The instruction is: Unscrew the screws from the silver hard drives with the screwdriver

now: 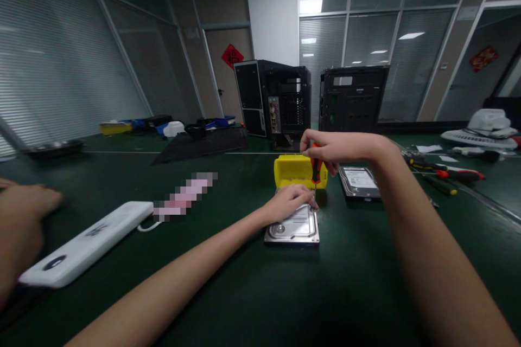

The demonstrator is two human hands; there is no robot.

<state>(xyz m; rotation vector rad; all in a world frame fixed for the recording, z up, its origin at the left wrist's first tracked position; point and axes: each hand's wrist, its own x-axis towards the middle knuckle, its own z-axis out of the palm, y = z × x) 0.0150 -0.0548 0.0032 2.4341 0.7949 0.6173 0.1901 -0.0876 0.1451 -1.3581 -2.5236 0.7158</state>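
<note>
A silver hard drive [295,227] lies flat on the dark green table [228,282]. My left hand [288,203] rests on its upper left part, fingertips close to the tip of a screwdriver. That screwdriver [316,171], red and black, stands upright over the drive's far right corner, its shaft pointing down. My right hand [321,149] has its fingers closed around the top of the handle. Behind the drive is an open yellow box [295,168]. To the right, a second hard drive [359,180] lies partly behind my right wrist.
Two black computer cases [252,97] [352,97] stand at the back. Pliers [459,174] and other tools lie at the right. A white power strip [93,244] is at the left, beside another person's blurred hand [32,200]. A black mat [203,143] lies farther back.
</note>
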